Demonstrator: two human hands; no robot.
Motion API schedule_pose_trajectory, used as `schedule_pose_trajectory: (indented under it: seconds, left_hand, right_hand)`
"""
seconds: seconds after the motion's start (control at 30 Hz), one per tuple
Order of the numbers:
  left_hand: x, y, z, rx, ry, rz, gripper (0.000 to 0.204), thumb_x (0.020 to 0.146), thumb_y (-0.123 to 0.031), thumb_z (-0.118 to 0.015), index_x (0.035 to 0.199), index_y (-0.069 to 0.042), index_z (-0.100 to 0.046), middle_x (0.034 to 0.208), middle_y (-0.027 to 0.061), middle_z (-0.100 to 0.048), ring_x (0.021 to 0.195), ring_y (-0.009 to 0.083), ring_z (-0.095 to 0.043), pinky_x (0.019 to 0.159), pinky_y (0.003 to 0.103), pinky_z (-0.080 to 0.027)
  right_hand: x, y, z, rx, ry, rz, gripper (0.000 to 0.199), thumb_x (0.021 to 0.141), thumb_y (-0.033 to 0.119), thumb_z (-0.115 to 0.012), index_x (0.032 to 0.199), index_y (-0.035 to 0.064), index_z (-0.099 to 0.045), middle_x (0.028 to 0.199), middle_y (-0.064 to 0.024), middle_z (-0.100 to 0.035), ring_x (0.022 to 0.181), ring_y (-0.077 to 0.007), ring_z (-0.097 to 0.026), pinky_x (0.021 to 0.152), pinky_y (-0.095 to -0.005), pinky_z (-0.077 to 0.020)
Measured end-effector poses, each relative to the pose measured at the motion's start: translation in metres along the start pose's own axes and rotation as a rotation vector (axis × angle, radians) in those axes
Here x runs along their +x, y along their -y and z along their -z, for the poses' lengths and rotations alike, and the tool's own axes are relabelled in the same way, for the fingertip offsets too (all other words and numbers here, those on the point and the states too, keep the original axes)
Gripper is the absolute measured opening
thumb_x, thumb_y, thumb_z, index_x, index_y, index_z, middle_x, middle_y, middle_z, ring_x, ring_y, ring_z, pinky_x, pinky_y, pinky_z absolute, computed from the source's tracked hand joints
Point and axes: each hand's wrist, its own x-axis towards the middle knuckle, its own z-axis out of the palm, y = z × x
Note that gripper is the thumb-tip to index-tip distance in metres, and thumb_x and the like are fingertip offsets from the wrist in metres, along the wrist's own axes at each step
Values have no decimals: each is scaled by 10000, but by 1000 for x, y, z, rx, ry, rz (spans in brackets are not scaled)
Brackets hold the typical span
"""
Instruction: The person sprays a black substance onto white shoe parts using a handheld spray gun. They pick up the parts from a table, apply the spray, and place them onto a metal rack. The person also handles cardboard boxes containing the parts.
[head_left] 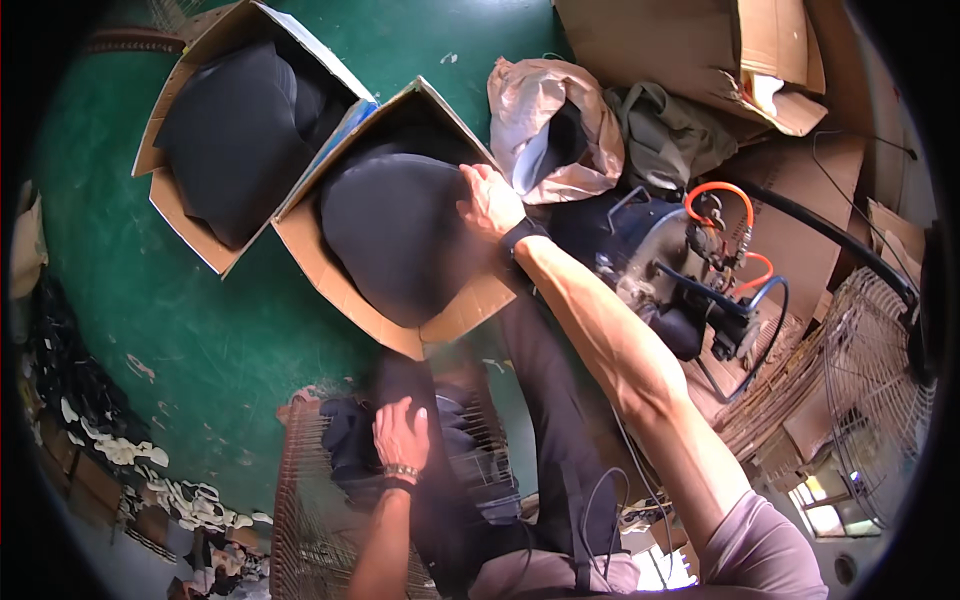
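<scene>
Nearest us, at six o'clock, our left hand [402, 432] lies flat and open on dark folded cloth [350, 440] over a wire rack [310, 520], apparently steadying it. Toward twelve o'clock our right hand [490, 200] presses loosely curled fingers on black fabric [395, 235] heaped in the nearer cardboard box [330, 270], probably packing it down; another filled box [170, 195] sits at ten.

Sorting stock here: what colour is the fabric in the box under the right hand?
Black fabric, seen in the head view, where the right hand rests on it.
</scene>
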Motion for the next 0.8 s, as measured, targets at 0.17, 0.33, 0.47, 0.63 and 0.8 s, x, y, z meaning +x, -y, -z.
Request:
schedule_pose_trajectory:
  seconds: [0.17, 0.33, 0.47, 0.63, 0.8]
  left_hand:
    - [6, 1, -3, 56, -45, -2, 273, 844, -195, -661, 1086, -73, -632, 955, 91, -641, 959, 308, -589, 846, 434, -458]
    - [9, 6, 0, 28, -50, 27, 274, 840, -195, -663, 1087, -80, -632, 950, 85, -646, 963, 303, -590, 846, 433, -459]
    - [11, 4, 2, 17, -53, 33, 271, 834, -190, -668, 1081, -85, -636, 943, 79, -647, 959, 302, -591, 843, 433, -461]
    - [12, 4, 3, 11, -72, 17, 264, 832, -195, -668, 1071, -87, -638, 931, 78, -645, 947, 302, -594, 830, 435, -463]
    - [11, 5, 8, -29, -65, 41, 287, 845, -243, -663, 1066, -60, -646, 965, 125, -645, 960, 345, -586, 849, 464, -455]
  right_hand:
    - [37, 11, -12, -43, 183, -110, 695, 759, 285, -756, 1350, 36, -488, 1269, -217, -540, 1184, -380, -539, 986, -430, -471]
    - [50, 12, -21, -91, 234, -150, 580, 743, 298, -773, 1213, 40, -550, 1240, -184, -542, 1176, -348, -543, 978, -430, -482]
    - [40, 13, -26, -180, 107, -31, 496, 721, 298, -782, 1103, 62, -572, 1141, -149, -548, 1118, -313, -552, 937, -427, -494]
    - [24, 18, -40, -348, -54, 141, 374, 753, 97, -634, 1106, 1, -556, 1158, -172, -547, 1085, -322, -533, 868, -417, -465]
    - [20, 30, -32, -243, -76, 61, 544, 789, 98, -585, 1312, -5, -480, 1269, -208, -540, 1159, -353, -536, 916, -454, -473]
